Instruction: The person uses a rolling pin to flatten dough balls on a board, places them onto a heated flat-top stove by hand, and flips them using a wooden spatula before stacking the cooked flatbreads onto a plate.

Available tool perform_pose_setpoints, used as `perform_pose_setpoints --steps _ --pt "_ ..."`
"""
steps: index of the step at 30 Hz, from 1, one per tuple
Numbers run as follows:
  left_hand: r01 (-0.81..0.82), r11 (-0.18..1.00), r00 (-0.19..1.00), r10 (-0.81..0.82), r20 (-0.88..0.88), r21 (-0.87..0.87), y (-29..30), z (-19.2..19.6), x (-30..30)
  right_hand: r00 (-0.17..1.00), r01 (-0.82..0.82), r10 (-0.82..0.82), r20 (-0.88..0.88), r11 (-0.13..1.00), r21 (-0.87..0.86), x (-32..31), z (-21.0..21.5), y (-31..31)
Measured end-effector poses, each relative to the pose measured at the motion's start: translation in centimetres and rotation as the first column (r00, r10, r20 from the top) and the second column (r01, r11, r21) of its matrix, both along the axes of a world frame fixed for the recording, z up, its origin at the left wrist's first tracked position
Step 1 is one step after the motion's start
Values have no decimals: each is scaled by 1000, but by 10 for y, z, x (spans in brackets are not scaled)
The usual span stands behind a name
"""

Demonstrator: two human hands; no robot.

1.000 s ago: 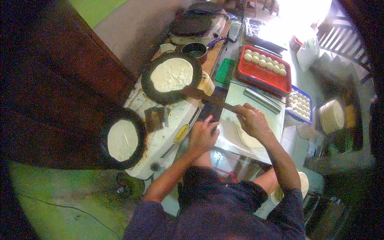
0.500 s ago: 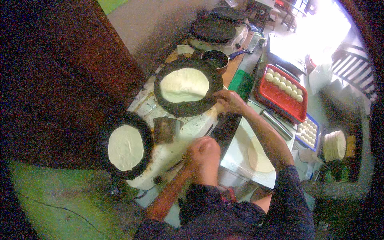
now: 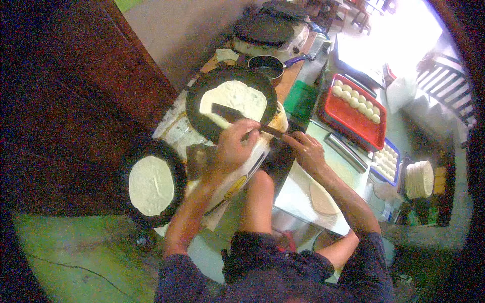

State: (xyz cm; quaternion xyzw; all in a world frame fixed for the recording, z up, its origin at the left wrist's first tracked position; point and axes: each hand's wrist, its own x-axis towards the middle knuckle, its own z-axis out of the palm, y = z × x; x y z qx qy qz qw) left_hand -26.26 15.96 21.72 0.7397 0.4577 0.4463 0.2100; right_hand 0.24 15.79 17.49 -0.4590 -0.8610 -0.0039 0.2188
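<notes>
Spatula (image 3: 226, 112) gripped by left hand (image 3: 235, 146); right hand (image 3: 305, 150) pinches its half-hidden handle.

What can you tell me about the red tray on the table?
The red tray is shallow and rectangular, plastic by its look, lying flat and angled on the pale table to the person's right. Pale round dough balls fill its far part in rows; its near part is bare. Neither hand touches it. A blue tray lies beside it.

Blown-out top right, dark warped rim
</notes>
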Motion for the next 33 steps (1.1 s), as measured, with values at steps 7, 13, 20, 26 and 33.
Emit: perform_pose_setpoints --steps 7,13,20,26,33 --pt "-376 880 688 55 -724 -290 105 -29 -36 965 212 -244 -95 941 -262 96 42 -51" --pt "-39 977 7 -208 -978 -208 168 -40 -59 977 206 -211 6 945 -256 130 69 -18" --pt "38 813 379 -550 -744 -582 196 -53 -76 994 84 -107 -31 899 -429 119 62 8" --pt "228 973 717 -180 -674 -18 170 -41 -74 989 -84 29 -148 920 -382 13 5 55" --pt "50 969 997 -33 -76 241 110 56 -27 964 -120 37 -264 945 -306 -36 -13 79"
